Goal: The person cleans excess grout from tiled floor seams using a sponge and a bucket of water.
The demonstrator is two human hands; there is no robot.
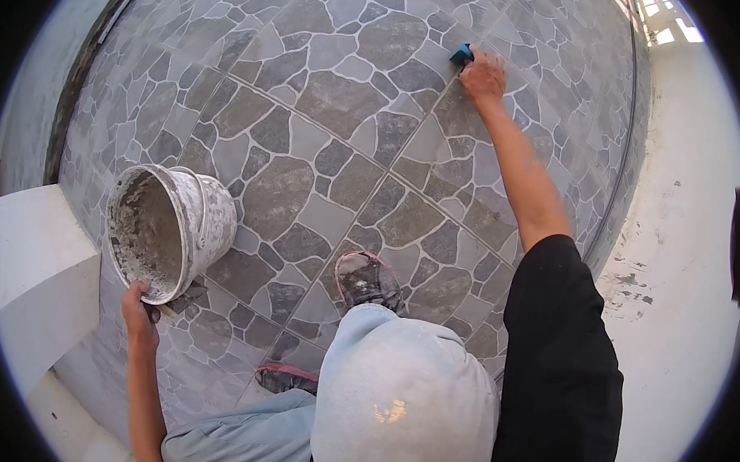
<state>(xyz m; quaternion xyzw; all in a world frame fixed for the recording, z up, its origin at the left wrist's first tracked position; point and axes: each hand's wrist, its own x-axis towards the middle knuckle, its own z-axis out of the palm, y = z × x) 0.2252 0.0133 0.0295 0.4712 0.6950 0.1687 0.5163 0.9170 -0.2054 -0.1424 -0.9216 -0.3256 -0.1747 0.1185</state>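
At the upper right, my right hand [483, 74] is closed on a small teal and dark block [462, 55], held at the floor tiles near a grout line. My left hand [139, 311] is at the lower left, at the rim of a white bucket [211, 217] smeared with grey residue. The bucket is tilted with its mouth toward the left. A dark object with a pale edge [167, 309] shows beside my left fingers under the bucket; what it is cannot be made out. The fingers are closed around something there, partly hidden.
Stone-patterned floor tiles [278, 191] with straight joints spread around me. A white wall [672, 217] runs along the right, and a pale block-like ledge [39, 252] stands at the left. My shoes [368, 280] and knee are at the bottom middle.
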